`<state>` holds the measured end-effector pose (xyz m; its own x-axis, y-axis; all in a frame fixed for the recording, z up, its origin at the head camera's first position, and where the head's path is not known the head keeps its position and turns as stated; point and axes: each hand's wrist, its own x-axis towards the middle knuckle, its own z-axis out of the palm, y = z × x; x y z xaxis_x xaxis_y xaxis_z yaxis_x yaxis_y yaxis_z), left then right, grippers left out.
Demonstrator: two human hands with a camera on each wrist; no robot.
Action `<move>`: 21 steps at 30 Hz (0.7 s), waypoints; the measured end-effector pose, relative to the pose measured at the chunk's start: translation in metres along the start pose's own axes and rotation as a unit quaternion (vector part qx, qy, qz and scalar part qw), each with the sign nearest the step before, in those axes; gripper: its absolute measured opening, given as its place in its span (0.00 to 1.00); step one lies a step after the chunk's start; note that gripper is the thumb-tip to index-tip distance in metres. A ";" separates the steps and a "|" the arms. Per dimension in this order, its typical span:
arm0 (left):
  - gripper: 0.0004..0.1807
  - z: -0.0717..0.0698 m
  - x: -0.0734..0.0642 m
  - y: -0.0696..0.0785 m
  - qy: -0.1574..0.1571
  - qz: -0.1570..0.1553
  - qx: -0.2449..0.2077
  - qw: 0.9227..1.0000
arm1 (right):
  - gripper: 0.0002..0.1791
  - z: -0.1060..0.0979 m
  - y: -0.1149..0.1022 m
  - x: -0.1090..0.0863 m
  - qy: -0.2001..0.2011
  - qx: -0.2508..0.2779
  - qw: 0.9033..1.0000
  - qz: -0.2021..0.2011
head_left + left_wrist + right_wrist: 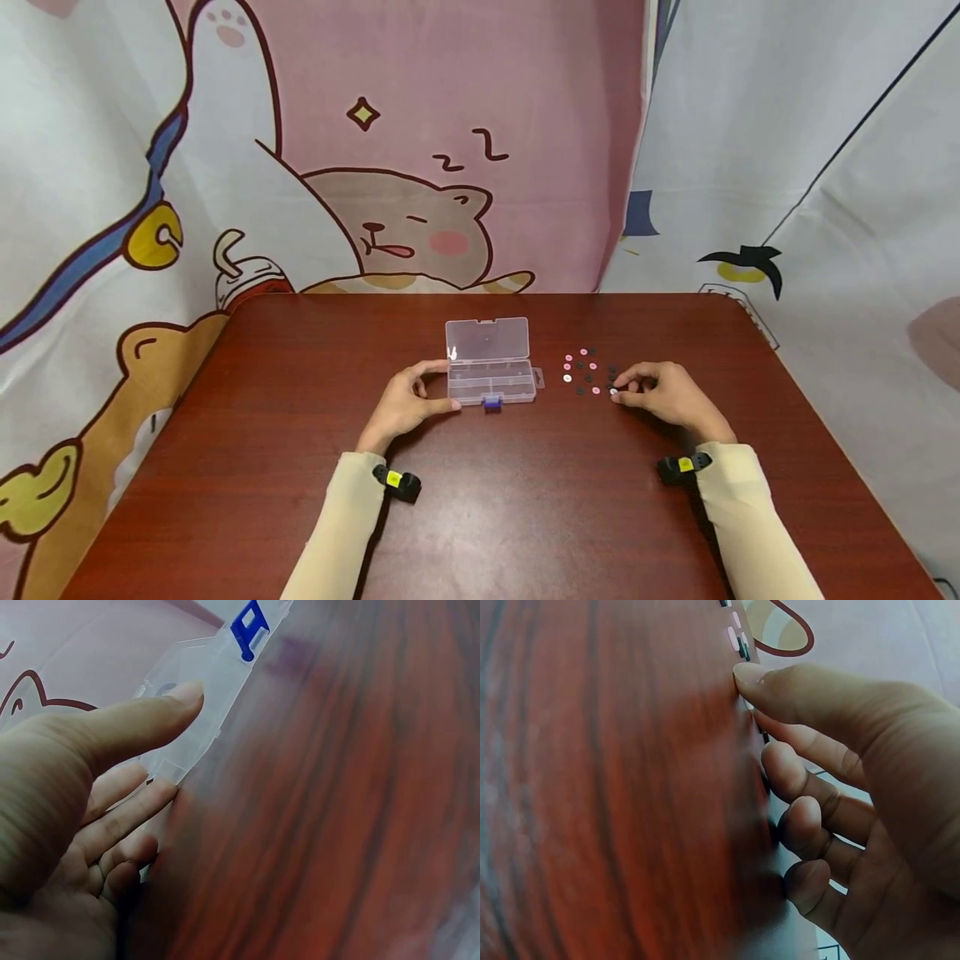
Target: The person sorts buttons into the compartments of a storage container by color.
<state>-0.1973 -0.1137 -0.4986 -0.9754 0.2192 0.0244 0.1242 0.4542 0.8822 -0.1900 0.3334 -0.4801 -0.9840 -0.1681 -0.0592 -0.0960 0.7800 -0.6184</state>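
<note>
My left hand [408,402] grips the open clear box [491,382] by its left side; to its right, my right hand [669,395] pinches a white disc [612,391]. Pick-up step, I'd say; next calls for a clean lift.

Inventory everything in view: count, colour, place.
Box: one, clear, open, far half of table
Latch: one, blue, box's front
Pink discs: about five, pink, right of box
Black discs: several, black, among them
White discs: two, white, same scatter
Table: one, red-brown, under box
Cloth: count unclear, pink and white, behind table
Cord: one, dark, lower right
Wrist cameras: two, black and yellow, wrists
Sleeves: two, cream, forearms
Left hand: one, holding box's left side
Right hand: one, at a white disc, grip unclear
</note>
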 end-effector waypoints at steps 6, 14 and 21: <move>0.38 0.000 0.000 0.000 0.002 0.008 0.004 1.000 | 0.08 0.000 0.001 0.000 0.004 0.002 1.000 -0.002; 0.38 -0.002 -0.001 -0.001 0.002 0.003 0.003 1.000 | 0.06 0.001 -0.002 0.000 0.001 -0.001 1.000 -0.002; 0.38 0.000 0.000 -0.002 0.000 0.004 0.004 1.000 | 0.04 -0.001 -0.003 -0.002 0.001 -0.002 1.000 -0.004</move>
<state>-0.1977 -0.1147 -0.4998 -0.9744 0.2228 0.0315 0.1332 0.4586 0.8786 -0.1883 0.3314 -0.4775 -0.9837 -0.1720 -0.0527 -0.1035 0.7810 -0.6159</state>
